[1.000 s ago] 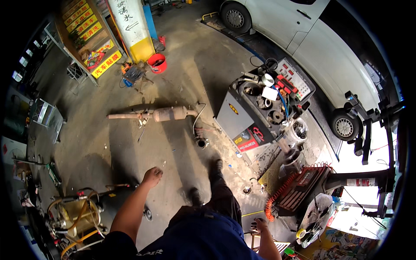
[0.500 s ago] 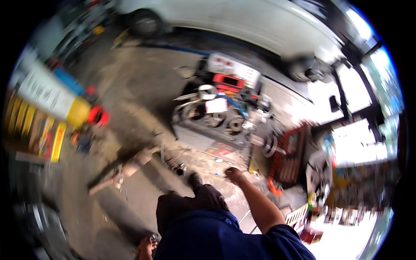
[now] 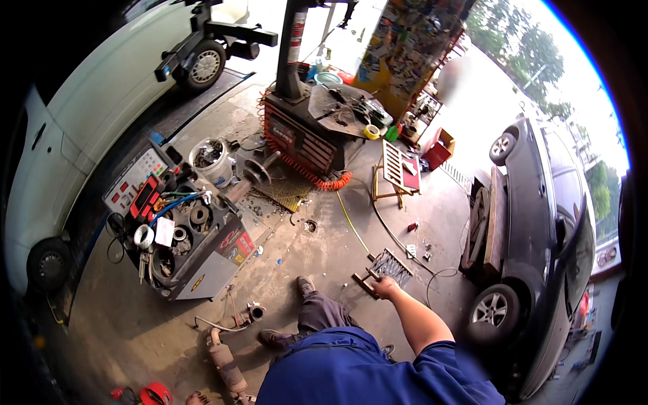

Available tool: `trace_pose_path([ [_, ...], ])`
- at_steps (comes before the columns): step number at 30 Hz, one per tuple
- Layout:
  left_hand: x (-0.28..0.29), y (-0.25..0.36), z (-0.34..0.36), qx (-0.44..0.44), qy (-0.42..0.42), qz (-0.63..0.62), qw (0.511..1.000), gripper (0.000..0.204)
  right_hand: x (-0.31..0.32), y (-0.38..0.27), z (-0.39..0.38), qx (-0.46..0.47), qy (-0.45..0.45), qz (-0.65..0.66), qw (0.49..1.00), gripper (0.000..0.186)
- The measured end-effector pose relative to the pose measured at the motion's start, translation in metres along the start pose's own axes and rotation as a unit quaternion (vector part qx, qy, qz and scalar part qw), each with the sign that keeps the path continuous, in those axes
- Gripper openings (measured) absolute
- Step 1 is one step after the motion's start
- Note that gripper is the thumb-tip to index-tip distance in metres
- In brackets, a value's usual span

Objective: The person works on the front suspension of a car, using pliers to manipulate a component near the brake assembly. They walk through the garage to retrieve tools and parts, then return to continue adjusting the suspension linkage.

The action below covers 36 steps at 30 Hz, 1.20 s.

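My right hand [image 3: 386,289] is closed around what looks like a short metal tool [image 3: 372,273], reaching forward over the floor. Just beyond it, as seen from above, lies a dark metal grate-like piece [image 3: 395,264]. My left hand [image 3: 197,399] is cut off at the bottom edge; its grip is unclear. To its right an exhaust pipe with a muffler [image 3: 226,364] lies on the floor beside my feet. Ahead to the left stands a grey wheel balancer [image 3: 209,263] carrying tools, rings and a red case [image 3: 145,201].
A white van [image 3: 71,148] is at left, a dark car [image 3: 547,236] at right. Ahead are a tyre machine [image 3: 297,135] with an orange coiled hose, a white bucket [image 3: 208,172], a folding wooden stool [image 3: 395,172], a red box [image 3: 439,148] and hoses across the floor.
My view has swung right, bringing the dark car and open daylight into sight. The balancer now sits left. My right arm reaches forward; my left hand has dropped to the bottom edge.
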<state>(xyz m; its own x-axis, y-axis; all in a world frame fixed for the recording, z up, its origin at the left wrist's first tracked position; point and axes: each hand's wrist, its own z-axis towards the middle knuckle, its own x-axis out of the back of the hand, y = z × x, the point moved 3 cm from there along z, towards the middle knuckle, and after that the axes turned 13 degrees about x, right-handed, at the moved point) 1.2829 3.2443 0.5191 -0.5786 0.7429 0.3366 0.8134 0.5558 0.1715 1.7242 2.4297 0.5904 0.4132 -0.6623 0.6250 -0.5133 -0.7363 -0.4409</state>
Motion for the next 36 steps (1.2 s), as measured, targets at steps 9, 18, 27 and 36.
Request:
trace_pose_path([
  [9,-0.266,0.180,-0.050,-0.170,-0.084,0.188,0.964,0.018,-0.045,0.272,-0.155,-0.306,0.050,0.236,0.921,0.031],
  [18,-0.633,0.180,-0.193,-0.261,-0.181,0.433,0.843,0.017,-0.021,0.345,-0.083,-0.246,0.033,0.411,0.877,0.034],
  [27,-0.779,0.280,-0.251,-0.277,-0.112,0.517,0.802,0.015,0.146,0.328,0.050,-0.226,0.162,0.445,0.851,0.028],
  [36,-0.953,0.367,-0.223,-0.132,-0.083,0.486,0.860,0.019,0.255,0.283,0.169,-0.240,0.110,0.408,0.874,0.031],
])
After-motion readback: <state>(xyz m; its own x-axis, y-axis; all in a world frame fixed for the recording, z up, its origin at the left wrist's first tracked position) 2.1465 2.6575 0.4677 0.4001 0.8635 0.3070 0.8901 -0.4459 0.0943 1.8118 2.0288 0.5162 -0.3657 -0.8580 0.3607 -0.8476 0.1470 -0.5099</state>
